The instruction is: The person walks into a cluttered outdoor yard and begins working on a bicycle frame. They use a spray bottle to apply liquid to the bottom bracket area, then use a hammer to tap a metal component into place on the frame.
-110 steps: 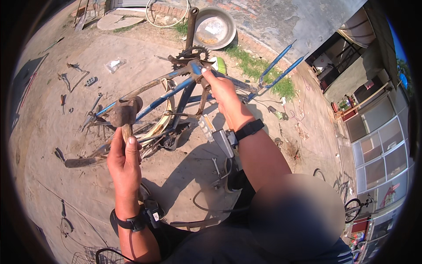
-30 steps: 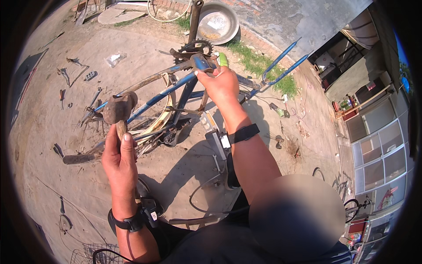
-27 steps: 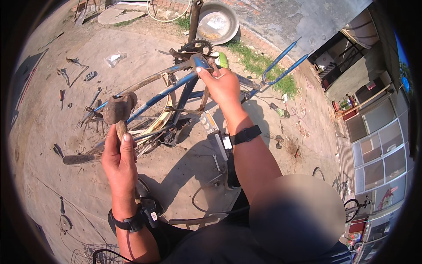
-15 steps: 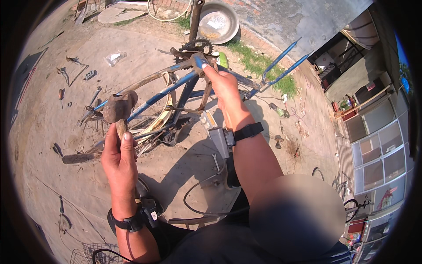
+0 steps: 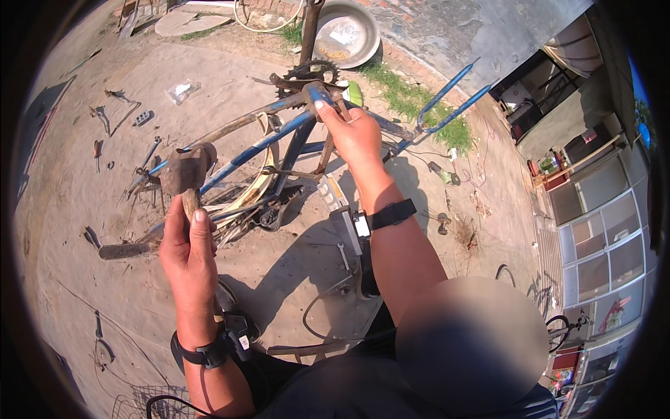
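My left hand (image 5: 188,258) is closed round the wooden handle of a hammer (image 5: 187,170). The hammer is upright, its heavy rusty head just above my fingers and in front of the rear of a bicycle frame (image 5: 259,148). That frame is blue, worn and rusty, and has no wheels on it. My right hand (image 5: 357,136) grips it beside the chainring (image 5: 307,78), thumb laid along the blue tube; the other fingers are mostly hidden behind. A rusty crank arm (image 5: 325,155) hangs just below this hand.
Beyond the frame stands a round metal basin (image 5: 347,35). A wrench (image 5: 343,257) lies on the concrete between my forearms. Pliers (image 5: 102,119), a screwdriver (image 5: 98,153) and other small tools are scattered at the left. The blue fork prongs (image 5: 457,108) stick out to the right.
My right hand has turned slightly on the frame, and its wrist device has shifted a little. The hammer has moved slightly left with my left hand.
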Tool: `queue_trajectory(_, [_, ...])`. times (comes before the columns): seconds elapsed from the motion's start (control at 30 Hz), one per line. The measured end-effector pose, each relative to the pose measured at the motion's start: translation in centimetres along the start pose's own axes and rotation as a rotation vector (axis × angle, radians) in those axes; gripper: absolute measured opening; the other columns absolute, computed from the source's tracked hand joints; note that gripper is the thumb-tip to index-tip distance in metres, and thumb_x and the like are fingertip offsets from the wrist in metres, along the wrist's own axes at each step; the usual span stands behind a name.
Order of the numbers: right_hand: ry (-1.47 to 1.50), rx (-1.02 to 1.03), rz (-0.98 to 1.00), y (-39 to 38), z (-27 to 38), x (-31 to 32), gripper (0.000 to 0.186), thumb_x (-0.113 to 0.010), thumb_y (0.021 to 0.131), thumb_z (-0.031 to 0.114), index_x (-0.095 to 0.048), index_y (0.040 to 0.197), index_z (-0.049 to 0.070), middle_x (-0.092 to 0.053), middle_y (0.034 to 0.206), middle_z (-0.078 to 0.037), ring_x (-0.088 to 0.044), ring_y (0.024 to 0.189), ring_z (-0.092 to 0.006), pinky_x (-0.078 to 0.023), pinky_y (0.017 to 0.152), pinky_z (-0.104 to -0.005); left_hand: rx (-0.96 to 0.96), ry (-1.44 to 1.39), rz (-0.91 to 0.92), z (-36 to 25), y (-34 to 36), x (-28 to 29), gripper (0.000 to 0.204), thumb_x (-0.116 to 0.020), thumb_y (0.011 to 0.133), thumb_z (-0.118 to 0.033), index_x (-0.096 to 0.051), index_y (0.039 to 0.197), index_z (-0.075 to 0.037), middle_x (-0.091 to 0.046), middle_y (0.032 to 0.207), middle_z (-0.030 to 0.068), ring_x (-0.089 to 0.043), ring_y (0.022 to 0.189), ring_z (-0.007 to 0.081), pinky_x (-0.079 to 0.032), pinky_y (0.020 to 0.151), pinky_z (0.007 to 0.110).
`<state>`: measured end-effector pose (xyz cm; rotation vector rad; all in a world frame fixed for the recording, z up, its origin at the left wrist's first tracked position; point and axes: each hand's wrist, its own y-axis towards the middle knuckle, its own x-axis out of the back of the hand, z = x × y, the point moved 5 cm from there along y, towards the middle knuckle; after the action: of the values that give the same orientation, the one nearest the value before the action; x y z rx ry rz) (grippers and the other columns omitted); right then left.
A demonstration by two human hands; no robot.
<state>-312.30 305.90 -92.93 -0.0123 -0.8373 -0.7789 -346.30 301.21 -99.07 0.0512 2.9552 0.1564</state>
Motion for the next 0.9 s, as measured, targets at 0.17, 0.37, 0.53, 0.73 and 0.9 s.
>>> queue_trajectory(0.17, [0.482,-0.264,0.162,-0.4,-0.6,-1.3,0.046,-0.079,0.088,0.051,-0.071,0.085,0.006,-0.06,0.083,0.002,-0.049,0.08,-0.0102,-0.041,0.078,-0.0291,0.003,0.005,-0.004,-0.1,0.0,0.0,0.045,-0.061,0.106,-0.018,-0.051,0.146,0.002,-0.06,0.087,-0.0011,-0.049,0.069,0.0039,-0.042,0.059,0.02])
queue_trajectory(0.37, [0.573,-0.235,0.153,-0.6,-0.1,-1.6,0.042,-0.081,0.088,0.047,-0.071,0.088,0.006,-0.062,0.084,0.002,-0.052,0.082,-0.0092,-0.042,0.079,-0.031,-0.018,0.013,-0.031,0.2,0.2,-0.1,0.044,-0.058,0.107,-0.017,-0.051,0.148,-0.001,-0.058,0.084,-0.0007,-0.046,0.064,0.0032,-0.038,0.054,0.02])
queue_trajectory(0.53, [0.015,-0.03,-0.049,0.2,-0.1,-1.0,0.048,-0.084,0.08,0.046,-0.068,0.092,0.001,-0.068,0.094,-0.014,-0.066,0.088,-0.0277,-0.053,0.079,-0.0396,-0.004,0.006,-0.041,0.2,0.1,-0.2,0.045,-0.059,0.107,-0.018,-0.051,0.148,-0.001,-0.059,0.084,-0.0007,-0.046,0.064,0.0033,-0.038,0.054,0.02])
queue_trajectory(0.73, [-0.318,0.205,-0.198,-1.7,2.9,0.2,0.057,-0.081,0.078,0.054,-0.068,0.095,0.001,-0.067,0.102,-0.02,-0.068,0.094,-0.0392,-0.056,0.083,-0.0472,0.006,0.008,-0.038,0.3,0.2,0.0,0.045,-0.06,0.107,-0.018,-0.051,0.148,0.0,-0.059,0.085,-0.0007,-0.047,0.066,0.0037,-0.039,0.055,0.02])
queue_trajectory(0.9, [-0.002,0.007,-0.016,-0.1,-0.2,-0.4,0.065,-0.071,0.083,0.065,-0.071,0.086,0.0,-0.071,0.091,-0.022,-0.069,0.087,-0.04,-0.054,0.08,-0.0478,0.028,0.017,-0.006,0.0,0.1,-0.2,0.046,-0.061,0.107,-0.019,-0.05,0.146,0.002,-0.059,0.088,-0.0007,-0.049,0.069,0.0045,-0.042,0.058,0.02])
